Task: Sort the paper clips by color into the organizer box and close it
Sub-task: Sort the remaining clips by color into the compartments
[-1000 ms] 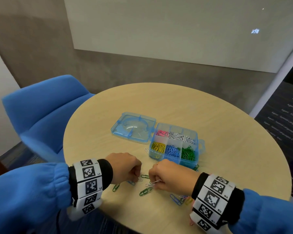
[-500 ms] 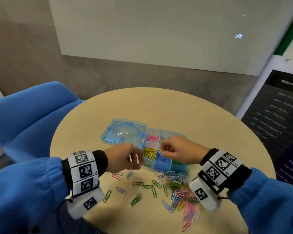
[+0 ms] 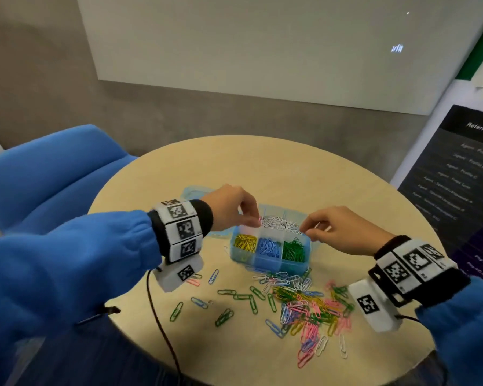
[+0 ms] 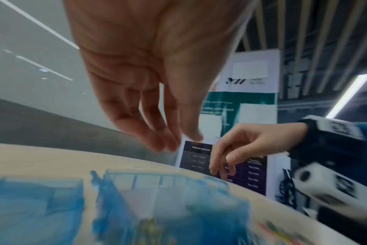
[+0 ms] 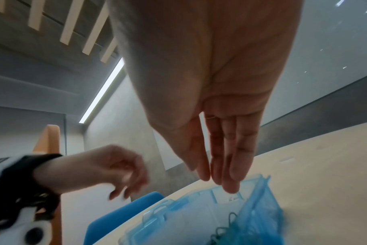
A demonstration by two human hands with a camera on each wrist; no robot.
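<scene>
The blue organizer box (image 3: 271, 263) stands open mid-table, its lid (image 3: 193, 190) flat to the left. Its front row holds yellow, blue and green clips, and white clips (image 3: 279, 222) fill the rear middle. My left hand (image 3: 255, 220) hovers over the rear left compartment with a pink clip (image 3: 260, 219) at its pinched fingertips; the left wrist view is too blurred to show it. My right hand (image 3: 307, 232) hangs over the rear right corner with straight fingers (image 5: 230, 182) pointing down and nothing visible in them. A mixed pile of loose clips (image 3: 310, 305) lies in front of the box.
Single green, blue and pink clips (image 3: 234, 295) are scattered left of the pile on the round wooden table (image 3: 290, 168). A blue chair (image 3: 48, 174) stands to the left and a dark poster stand (image 3: 457, 174) to the right. Wrist camera cables hang by the near edge.
Both hands rose from the loose clips to the box. The left moved over the rear left compartment, the right shifted to the rear right corner and its fingers straightened.
</scene>
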